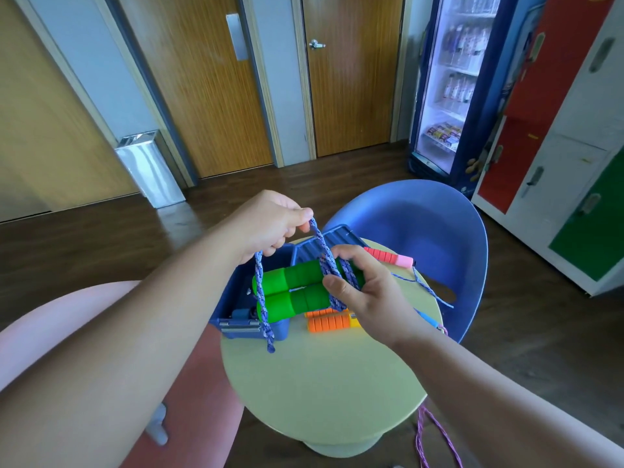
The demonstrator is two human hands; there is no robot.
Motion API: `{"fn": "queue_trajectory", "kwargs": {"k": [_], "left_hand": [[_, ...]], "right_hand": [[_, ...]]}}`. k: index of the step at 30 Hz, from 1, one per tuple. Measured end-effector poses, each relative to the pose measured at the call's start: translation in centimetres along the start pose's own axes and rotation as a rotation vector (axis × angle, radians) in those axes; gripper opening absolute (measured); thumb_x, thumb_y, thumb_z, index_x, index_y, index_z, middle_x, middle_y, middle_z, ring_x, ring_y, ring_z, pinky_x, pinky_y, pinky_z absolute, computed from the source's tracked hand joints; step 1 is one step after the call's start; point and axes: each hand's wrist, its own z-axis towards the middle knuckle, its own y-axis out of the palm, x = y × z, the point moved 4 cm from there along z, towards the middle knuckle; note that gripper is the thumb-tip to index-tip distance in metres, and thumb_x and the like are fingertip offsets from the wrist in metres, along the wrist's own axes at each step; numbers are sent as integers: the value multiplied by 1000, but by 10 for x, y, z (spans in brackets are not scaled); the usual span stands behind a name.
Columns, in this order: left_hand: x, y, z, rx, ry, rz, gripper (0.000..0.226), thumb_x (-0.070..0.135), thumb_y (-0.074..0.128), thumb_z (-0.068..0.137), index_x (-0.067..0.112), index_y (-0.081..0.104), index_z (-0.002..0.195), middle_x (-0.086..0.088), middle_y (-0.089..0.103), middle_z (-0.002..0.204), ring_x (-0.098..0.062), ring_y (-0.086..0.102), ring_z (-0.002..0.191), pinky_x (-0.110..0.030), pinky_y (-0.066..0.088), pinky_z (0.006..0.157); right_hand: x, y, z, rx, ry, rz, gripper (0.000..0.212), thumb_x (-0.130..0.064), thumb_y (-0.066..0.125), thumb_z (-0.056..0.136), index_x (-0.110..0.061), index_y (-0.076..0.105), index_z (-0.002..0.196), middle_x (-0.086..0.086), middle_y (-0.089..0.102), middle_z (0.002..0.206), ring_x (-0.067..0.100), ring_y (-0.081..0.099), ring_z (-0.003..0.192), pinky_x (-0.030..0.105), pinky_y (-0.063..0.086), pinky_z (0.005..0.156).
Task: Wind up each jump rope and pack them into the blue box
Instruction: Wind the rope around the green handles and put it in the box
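A: Box?
B: Box [251, 331], open, on the table [320, 383], left side; contents unclear.
A: In hand?
B: Left hand [270, 224] pinches rope [260, 292]; green handles [293, 288], partly wound, gripped by right hand [368, 298].
A: Outstanding?
B: Orange handles [329, 323], pink handle [388, 256]: on table, unpacked.

Round green table [320, 383] bears blue box [244, 334], orange handles [329, 323], pink handle [385, 255].
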Motion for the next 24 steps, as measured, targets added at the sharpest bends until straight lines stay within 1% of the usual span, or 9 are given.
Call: {"fn": "queue_trajectory", "kwargs": {"k": [2,4,6,8,12,14,17,20,24], "left_hand": [[-2,-1,4,3,11,37,30,30,62,101,9,69,80,7,35,52,-13,21,47,-26,17,49],[-5,-3,7,2,30,96,31,32,63,100,9,72,82,8,36,52,-15,22,48,-26,19,49],[-6,-3,8,0,67,169,30,36,65,99,13,75,82,8,36,52,-16,24,49,-26,22,49],[-8,-3,8,-1,106,240,29,40,66,98,18,77,82,7,35,51,-16,26,47,-25,23,47],[-16,-1,10,24,219,229,12,29,72,96,20,78,91,16,60,57,1,44,44,-13,35,44],[-27,2,7,-5,205,159,12,17,69,98,17,78,89,7,69,66,1,52,49,-20,44,52],[-55,23,-9,-70,66,179,31,-8,57,93,9,57,67,11,50,46,-5,43,43,-22,35,48],[-72,62,-25,-102,56,94,23,22,58,102,23,63,79,9,54,65,-11,44,58,-26,37,56],[-70,113,-47,-137,83,-23,35,21,40,110,23,67,87,7,51,53,-12,40,48,-25,32,48]], "right_hand": [[0,-3,-2,-20,16,28,32,-8,63,100,-26,56,125,-10,64,94,7,59,83,22,50,76],[1,-3,-3,-42,30,8,38,-9,63,101,-28,56,133,-15,65,106,3,61,92,19,51,79],[4,-3,-2,-46,37,-52,33,-10,64,100,-27,63,129,-15,67,117,1,64,100,18,52,84],[6,-5,-2,0,36,-48,28,-7,66,97,-24,69,119,-6,70,113,9,66,102,27,53,89],[3,-18,-1,157,34,90,24,-2,66,90,-22,71,103,-3,72,95,14,66,86,28,55,76],[1,-22,2,227,112,258,21,-6,64,89,-22,71,100,3,64,86,23,57,74,33,49,64],[-2,-29,11,314,177,338,17,-10,63,92,-23,69,101,12,45,79,22,32,62,30,25,51],[0,-30,20,380,162,281,16,-6,60,99,-20,68,104,10,45,77,20,30,59,28,23,49],[21,-24,23,493,134,196,15,-6,62,98,-18,67,106,-5,56,72,10,43,54,21,37,49]]}}
